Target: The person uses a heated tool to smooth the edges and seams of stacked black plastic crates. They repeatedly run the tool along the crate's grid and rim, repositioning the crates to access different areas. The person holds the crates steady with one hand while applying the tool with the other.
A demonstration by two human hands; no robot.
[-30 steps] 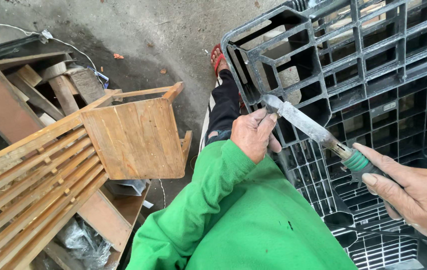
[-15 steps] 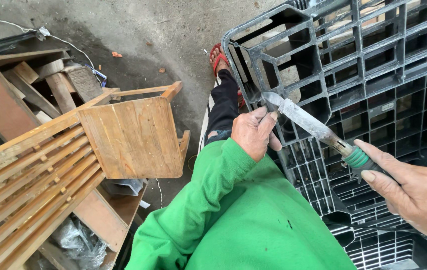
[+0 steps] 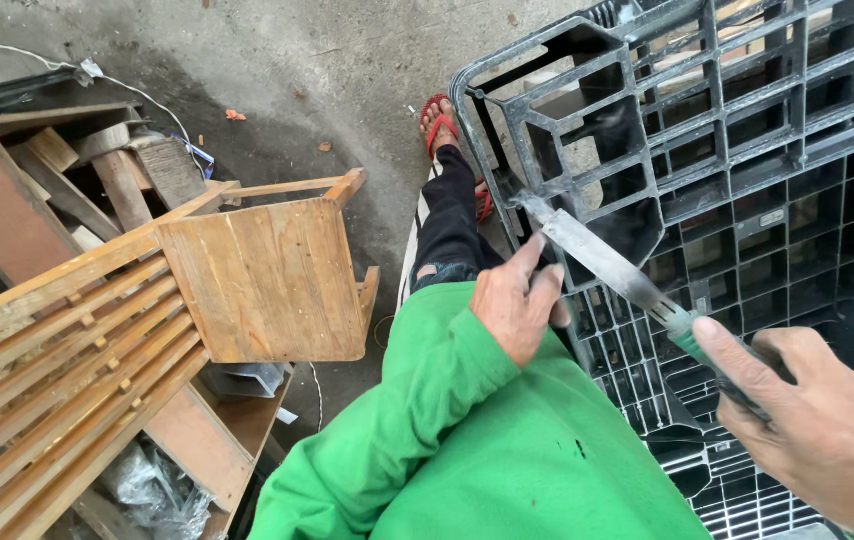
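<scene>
The right hand sits at the lower right of the view, its fingers curled shut around the green handle of a long flat grey metal file, with the forefinger laid along the top of the handle. The file runs up and to the left from that grip, its blade slanting across the front of a large black plastic pallet that stands on edge, and its far tip lies against one of the pallet's ribs near an open cell. The left hand comes out of a bright green long sleeve and rests just under the middle of the blade; its fingers are loosely bent, with the fingertips touching the underside of the file rather than closing round it. Below and behind the left hand a leg in dark trousers stretches away to a foot in a red sandal on the grey concrete floor. To the left stands a small wooden chair-like frame with a flat board panel, leaning against a stack of slatted wooden pieces. More loose wooden offcuts lie beyond it, and a thin white cable trails over the floor near the top left.
</scene>
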